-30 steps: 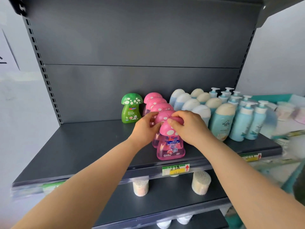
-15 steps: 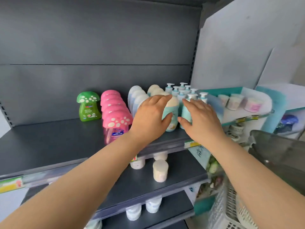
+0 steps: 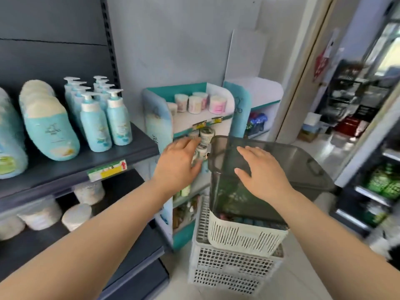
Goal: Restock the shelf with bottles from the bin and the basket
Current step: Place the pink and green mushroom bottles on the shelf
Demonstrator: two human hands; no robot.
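Smoky plastic bin [image 3: 303,156] over basket [image 3: 242,237]; our left hand [image 3: 177,165] and right hand [image 3: 264,176] hover, fingers [image 3: 249,151] spread, empty. We judge its bottles [image 3: 234,198] light, slick: grip mid-body.

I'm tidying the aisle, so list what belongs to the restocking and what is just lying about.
Job: shelf, pump bottles, grey bin, white basket, left hand, right hand.
Lying about: teal display stand, jars, white tubs, lattice crate.

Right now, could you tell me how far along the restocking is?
Done: rows of bottles stand on the shelf. In hand: nothing; the left hand and right hand are open, reaching toward the bin. Left: items show inside the bin and the basket under it.
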